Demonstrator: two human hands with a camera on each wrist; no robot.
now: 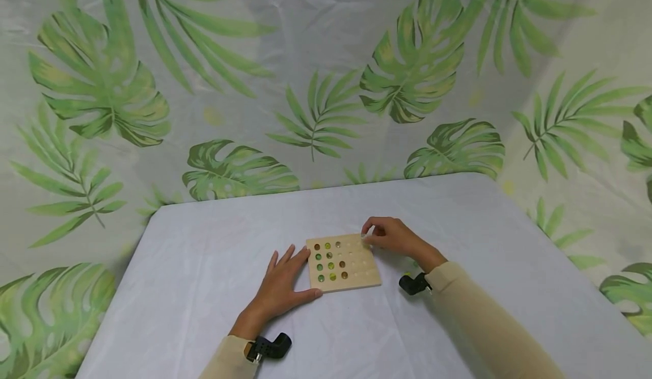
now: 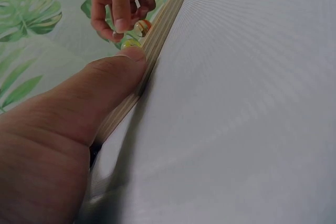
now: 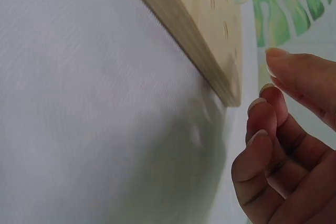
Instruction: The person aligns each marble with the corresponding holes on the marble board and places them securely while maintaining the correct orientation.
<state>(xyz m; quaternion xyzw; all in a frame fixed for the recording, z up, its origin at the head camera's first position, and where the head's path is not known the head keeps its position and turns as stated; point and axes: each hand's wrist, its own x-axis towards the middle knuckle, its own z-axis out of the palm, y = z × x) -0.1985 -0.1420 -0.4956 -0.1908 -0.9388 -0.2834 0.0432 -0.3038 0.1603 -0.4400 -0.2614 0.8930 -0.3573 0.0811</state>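
Note:
A pale wooden board (image 1: pixel 356 278) with rows of round holes lies on the table, glass marbles (image 1: pixel 331 266) in green, yellow, brown and clear filling its left part. My left hand (image 1: pixel 282 283) steadies the board's left side, fingers spread and thumb at the near-left corner. In the left wrist view its thumb (image 2: pixel 118 74) touches the board's edge beside a yellow marble (image 2: pixel 130 43). My right hand (image 1: pixel 394 236) is over the far-right corner, thumb and fingertips close together. A small pale spot shows at those tips; I cannot tell whether it is a clear marble or a nail.
A white cloth covers the table (image 1: pixel 204 254). Behind it hangs a leaf-patterned curtain (image 1: pixel 326 113). Small black cameras are strapped to both wrists. A small yellow-green patch (image 1: pixel 407 274) shows by the right wrist camera (image 1: pixel 414 284); its nature is unclear.

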